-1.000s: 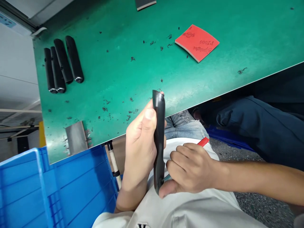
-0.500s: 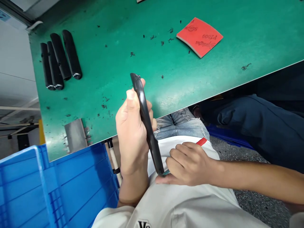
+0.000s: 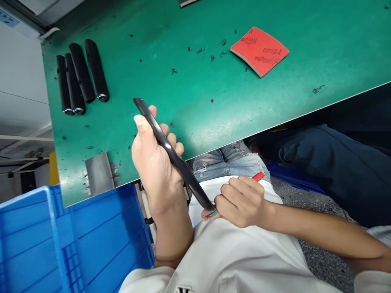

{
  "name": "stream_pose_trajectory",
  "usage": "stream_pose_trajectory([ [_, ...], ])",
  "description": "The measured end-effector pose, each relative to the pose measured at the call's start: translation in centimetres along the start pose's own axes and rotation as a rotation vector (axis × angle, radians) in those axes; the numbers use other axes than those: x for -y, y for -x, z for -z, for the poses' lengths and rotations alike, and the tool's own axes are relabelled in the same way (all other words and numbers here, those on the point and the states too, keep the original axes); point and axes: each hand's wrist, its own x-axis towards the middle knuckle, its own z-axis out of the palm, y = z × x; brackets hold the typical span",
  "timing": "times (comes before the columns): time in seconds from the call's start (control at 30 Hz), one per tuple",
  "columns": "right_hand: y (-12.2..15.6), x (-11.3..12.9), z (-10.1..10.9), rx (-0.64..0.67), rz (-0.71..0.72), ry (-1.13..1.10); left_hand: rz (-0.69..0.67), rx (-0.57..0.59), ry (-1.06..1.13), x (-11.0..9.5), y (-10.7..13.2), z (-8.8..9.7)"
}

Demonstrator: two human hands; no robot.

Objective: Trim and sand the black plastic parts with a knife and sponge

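My left hand (image 3: 155,158) is wrapped round a long, slightly curved, glossy black plastic part (image 3: 171,151), holding it at a slant over the table edge and my lap. Closed in a fist, my right hand (image 3: 240,201) grips a slim knife (image 3: 258,176) whose red end sticks out above the fingers. Its narrow blue-grey blade shows beside the thumb, at the lower end of the black part. Dark shavings cling to the right thumb tip. Most of the knife is hidden inside the fist.
Several similar black parts (image 3: 97,71) lie at the green table's (image 3: 146,81) far left. A red sanding pad (image 3: 259,51) lies on the right, a grey pad (image 3: 99,174) near the front left corner. Dark scraps are scattered about. A blue crate (image 3: 97,236) stands below; another person's leg (image 3: 330,162) is at right.
The upper end of the black part has swung left with my left hand, so it slants more. Its lower end and my right hand have risen slightly. Shavings now show on my right thumb.
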Motion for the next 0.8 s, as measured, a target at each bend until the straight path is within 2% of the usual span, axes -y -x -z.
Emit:
stream_pose_trajectory([
  [0.07, -0.4, -0.2, -0.1, -0.033, -0.088, -0.145, 0.012, -0.056, 0.100, 0.1, -0.5, 0.4],
  [0.13, -1.1, -0.3, 0.1, -0.050, -0.280, -0.467, 0.018, -0.099, 0.195, 0.2, -0.7, 0.9],
  [0.17, -1.5, -0.4, 0.4, -0.060, -0.409, -0.658, 0.023, -0.083, 0.234, 0.2, -0.6, 1.2],
  [0.27, -3.0, -0.5, 1.5, -0.098, -0.783, -1.168, 0.030, 0.098, 0.263, 0.1, 0.3, 2.0],
  [0.33, -4.0, -0.6, 2.2, -0.080, -0.929, -1.435, 0.042, 0.182, 0.250, -0.1, 1.1, 2.6],
  [0.43, -5.2, -0.7, 2.7, -0.052, -0.931, -1.729, 0.061, 0.134, 0.260, -0.2, 1.9, 3.5],
  [0.53, -5.8, -0.6, 2.6, -0.039, -0.890, -1.876, 0.125, 0.074, 0.263, 0.0, 2.0, 3.9],
  [0.63, -6.0, -0.3, 2.6, -0.030, -0.907, -1.918, 0.145, 0.040, 0.248, 0.4, 2.1, 4.0],
  [0.8, -6.3, 0.1, 2.9, -0.044, -0.922, -1.863, 0.126, -0.001, 0.242, 0.8, 2.5, 3.7],
])
